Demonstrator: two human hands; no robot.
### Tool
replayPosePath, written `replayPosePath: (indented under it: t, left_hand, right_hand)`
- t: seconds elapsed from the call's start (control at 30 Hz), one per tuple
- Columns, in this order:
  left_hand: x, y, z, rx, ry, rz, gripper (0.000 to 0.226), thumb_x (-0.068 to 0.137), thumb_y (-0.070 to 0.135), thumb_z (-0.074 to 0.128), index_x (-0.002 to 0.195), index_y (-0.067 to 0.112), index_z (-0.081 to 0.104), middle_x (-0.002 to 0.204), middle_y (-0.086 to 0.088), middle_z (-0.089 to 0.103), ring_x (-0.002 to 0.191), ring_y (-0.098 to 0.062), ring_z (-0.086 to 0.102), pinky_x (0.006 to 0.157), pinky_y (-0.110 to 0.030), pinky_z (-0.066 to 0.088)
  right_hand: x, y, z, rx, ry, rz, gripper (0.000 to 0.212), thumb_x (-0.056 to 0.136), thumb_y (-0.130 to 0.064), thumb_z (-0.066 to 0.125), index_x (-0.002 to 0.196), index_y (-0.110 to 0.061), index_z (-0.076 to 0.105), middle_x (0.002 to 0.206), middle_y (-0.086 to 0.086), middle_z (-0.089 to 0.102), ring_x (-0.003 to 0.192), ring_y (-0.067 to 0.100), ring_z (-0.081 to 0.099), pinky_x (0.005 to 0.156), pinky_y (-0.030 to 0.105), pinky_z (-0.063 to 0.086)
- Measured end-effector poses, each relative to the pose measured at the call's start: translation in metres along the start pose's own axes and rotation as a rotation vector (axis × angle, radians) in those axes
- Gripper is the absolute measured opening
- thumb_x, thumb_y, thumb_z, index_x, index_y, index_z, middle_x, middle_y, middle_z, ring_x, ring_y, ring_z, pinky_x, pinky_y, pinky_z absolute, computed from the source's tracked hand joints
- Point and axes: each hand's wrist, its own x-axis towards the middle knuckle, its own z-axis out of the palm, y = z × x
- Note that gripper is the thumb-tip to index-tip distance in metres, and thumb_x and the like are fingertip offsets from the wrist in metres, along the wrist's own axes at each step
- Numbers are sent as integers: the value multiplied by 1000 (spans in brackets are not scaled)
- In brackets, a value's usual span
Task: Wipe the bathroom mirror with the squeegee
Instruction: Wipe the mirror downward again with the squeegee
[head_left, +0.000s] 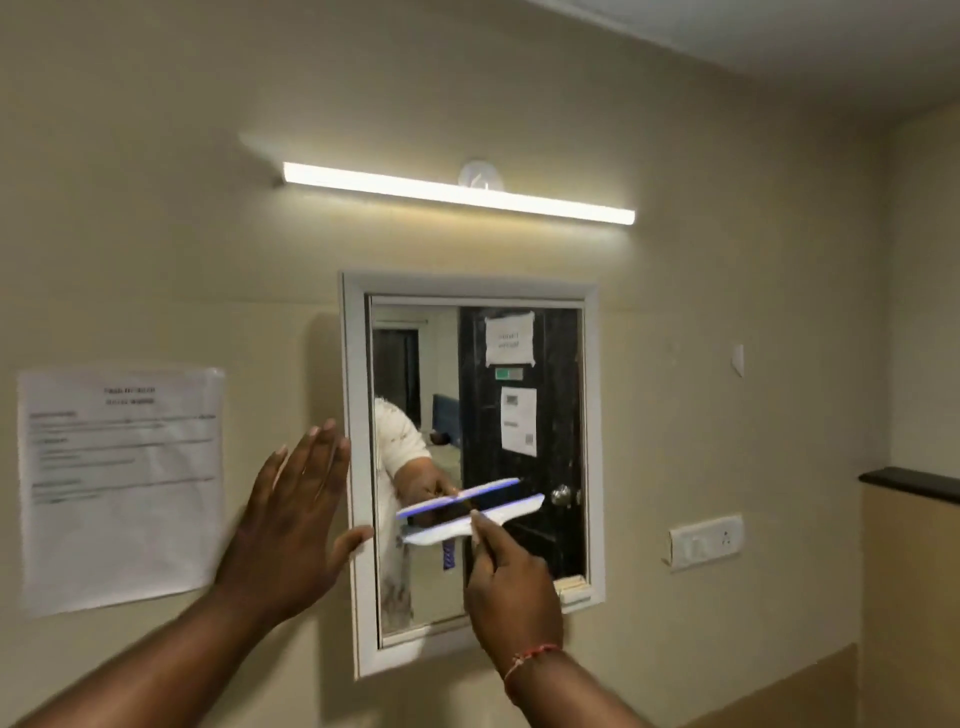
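Paper notice (122, 483): taped to the wall, left of the mirror.

Left hand (296, 514): released, fingers spread flat, thumb on the mirror's white frame (358, 467), apparently steadying it.

Mirror (519, 519): small, wall-hung under a strip light (457, 193); glass fragile, likely slick.

Squeegee (470, 522): white, blue-edged blade, seemingly against the lower half of the glass, its reflection just above. Long axis runs across the mirror, left end low, right end tilted up; handle points down toward the person. Looks light and stiff, with a soft rubber edge; best held by the handle, below the blade.

Right hand (511, 592): clenched around the squeegee handle, red thread at the wrist.

Switch plate (706, 543): on the wall, right of the mirror.
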Motion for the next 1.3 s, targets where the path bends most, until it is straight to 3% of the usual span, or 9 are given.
replayPosePath:
  t: [0.1, 0.17, 0.33, 0.53, 0.73, 0.83, 0.93, 1.2, 1.3]
  left_hand:
    - [56, -12, -27, -18, 30, -51, 85, 108, 60, 34, 179, 16, 16, 188, -8, 9, 175, -29, 10, 140, -53, 15]
    - [91, -25, -43, -39, 39, -77, 80, 110, 55, 31, 179, 20, 14, 189, -4, 6, 175, -26, 6, 140, -51, 12]
    - [162, -50, -65, -28, 20, -76, 74, 117, 53, 21, 178, 23, -9, 186, 1, -19, 174, -20, -12, 139, -39, -3]
    - [185, -33, -71, -111, 88, -145, 69, 118, 48, 42, 176, 15, 26, 183, -12, 29, 171, -29, 27, 138, -43, 21]
    - [188, -21, -52, -177, 204, -241, 63, 117, 42, 51, 171, 13, 40, 176, -13, 44, 164, -35, 39, 134, -52, 34]
    - [190, -21, -42, -209, 279, -263, 61, 115, 41, 56, 168, 14, 43, 172, -14, 48, 157, -37, 45, 126, -54, 43]
    - [194, -21, -30, -238, 352, -298, 61, 115, 43, 54, 168, 18, 40, 174, -10, 45, 156, -36, 44, 123, -54, 44]
    - [189, -19, -9, -236, 339, -290, 64, 120, 38, 41, 178, 19, 22, 185, -5, 26, 164, -35, 33, 130, -53, 39]
    - [181, -12, -7, -289, 342, -268, 66, 121, 28, 38, 180, 19, 9, 189, -4, 9, 173, -33, 19, 137, -50, 29]
  right_hand:
    - [45, -41, -37, 121, 68, -100, 35, 111, -49, 48, 144, -54, 58, 87, -11, 77, 70, 9, 72, 60, 28, 62]
    - [77, -71, -60, 142, 117, -174, 36, 112, -45, 49, 146, -46, 60, 91, -8, 77, 68, 8, 70, 54, 19, 56]
    - [146, -132, -101, 182, 181, -253, 35, 113, -39, 51, 144, -36, 65, 116, -7, 80, 89, 18, 76, 80, 41, 67]
    - [187, -149, -103, 128, 240, -291, 32, 113, -31, 54, 142, -33, 68, 127, -5, 78, 98, 15, 76, 86, 39, 67]
    - [202, -140, -87, 148, 274, -323, 32, 114, -29, 54, 142, -33, 68, 128, -6, 76, 92, 2, 69, 77, 20, 59]
    - [204, -137, -84, 133, 299, -351, 33, 113, -30, 55, 144, -32, 67, 130, -7, 76, 96, 8, 75, 79, 26, 65]
    - [206, -140, -82, 130, 302, -359, 34, 113, -31, 55, 145, -32, 66, 135, -7, 75, 105, 13, 76, 88, 34, 66]
    - [206, -133, -76, 119, 348, -369, 35, 112, -30, 56, 146, -30, 66, 139, -8, 73, 115, 11, 73, 91, 24, 61]
    - [205, -125, -72, 106, 341, -326, 36, 111, -30, 58, 146, -31, 66, 134, -11, 76, 101, 0, 69, 74, 8, 52]
